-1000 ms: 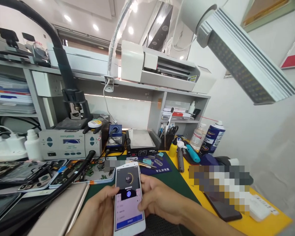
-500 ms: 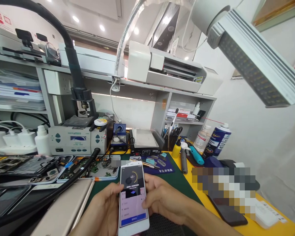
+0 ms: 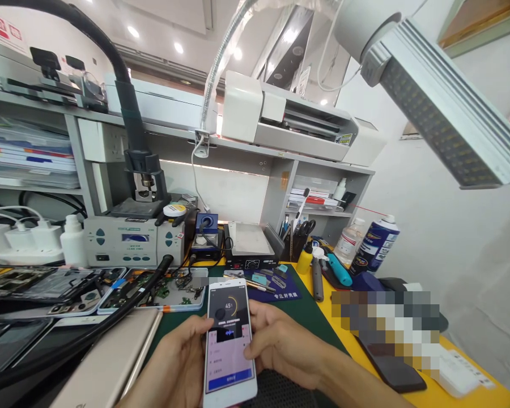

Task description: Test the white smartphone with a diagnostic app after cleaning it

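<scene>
Repair bench, green mat (image 3: 310,320) at centre, yellow surface (image 3: 463,396) to the right, grey shelving behind.

Far left: white power strip (image 3: 23,241) with plugged adapters; small white bottle (image 3: 73,242) just beside it. Below, several opened phones (image 3: 46,286) laid flat, circuit boards exposed. Black hose (image 3: 89,340) running across them from lower left. Gold-coloured phone back (image 3: 110,368) lying face down at the bench edge.

Centre left: grey rework station (image 3: 130,242) with a small blue display; black nozzle stand (image 3: 142,181) on top, thick black arm rising leftward. Roll of tape (image 3: 175,209) on the station's right end. Blue soldering stand (image 3: 207,226) next to it; black hot plate (image 3: 250,249) with a pale top beyond.

Centre foreground: left hand (image 3: 176,368) wrapped around the left edge of a white smartphone (image 3: 230,345), thumb against its side. Phone upright, held above the mat, screen lit, a "45" dial at top and a blue bar at bottom. Right hand (image 3: 280,345) cupping the phone's right edge, thumb pressed on the screen.

Centre right: blue pad (image 3: 276,286) with tweezers and small parts; cup of tools (image 3: 297,238); yellow bottle (image 3: 305,259); teal-handled tool (image 3: 339,271).

Right: clear bottle (image 3: 348,241), blue spray can (image 3: 376,241), dark phone (image 3: 393,374) face down on the yellow surface, white LED lamp head (image 3: 442,107) overhead.
</scene>
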Demonstrator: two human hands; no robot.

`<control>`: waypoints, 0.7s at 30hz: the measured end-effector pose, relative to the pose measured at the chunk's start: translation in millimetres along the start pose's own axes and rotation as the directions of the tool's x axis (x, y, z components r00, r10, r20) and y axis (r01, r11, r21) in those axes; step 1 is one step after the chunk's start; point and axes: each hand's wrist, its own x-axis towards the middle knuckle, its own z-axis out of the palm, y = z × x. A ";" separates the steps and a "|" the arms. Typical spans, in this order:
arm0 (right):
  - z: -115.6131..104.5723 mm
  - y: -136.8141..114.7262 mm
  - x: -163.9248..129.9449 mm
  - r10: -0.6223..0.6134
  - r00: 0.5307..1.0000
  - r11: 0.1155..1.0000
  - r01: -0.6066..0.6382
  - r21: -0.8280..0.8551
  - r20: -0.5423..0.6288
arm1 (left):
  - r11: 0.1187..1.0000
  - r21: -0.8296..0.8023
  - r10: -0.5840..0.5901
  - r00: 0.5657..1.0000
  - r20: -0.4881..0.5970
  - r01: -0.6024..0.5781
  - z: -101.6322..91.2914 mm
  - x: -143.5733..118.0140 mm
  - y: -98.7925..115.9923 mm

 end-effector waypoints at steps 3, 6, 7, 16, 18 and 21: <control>-1.0 0.6 0.2 -0.009 1.000 1.000 0.009 0.002 0.010 | 1.000 -0.003 -0.013 1.000 0.002 0.013 -1.6 0.4 -0.2; -1.2 0.5 0.0 -0.011 1.000 1.000 0.011 0.004 0.005 | 1.000 0.011 -0.020 1.000 0.012 0.020 -4.4 1.5 -1.1; -1.0 0.4 0.0 -0.011 1.000 1.000 0.011 0.003 0.003 | 1.000 0.014 -0.021 1.000 0.016 0.020 -5.2 1.8 -1.5; -0.5 -0.6 1.2 0.000 1.000 1.000 0.000 0.001 0.004 | 1.000 0.023 0.001 0.999 0.032 -0.002 -6.4 1.2 -2.2; -1.2 0.1 1.9 -0.001 1.000 1.000 0.001 0.005 0.006 | 1.000 0.028 0.012 1.000 0.020 -0.012 -4.4 0.5 -1.4; -2.0 0.8 2.9 -0.005 1.000 1.000 0.005 0.008 0.002 | 0.999 0.035 0.018 1.000 0.015 -0.019 -0.8 -0.7 0.2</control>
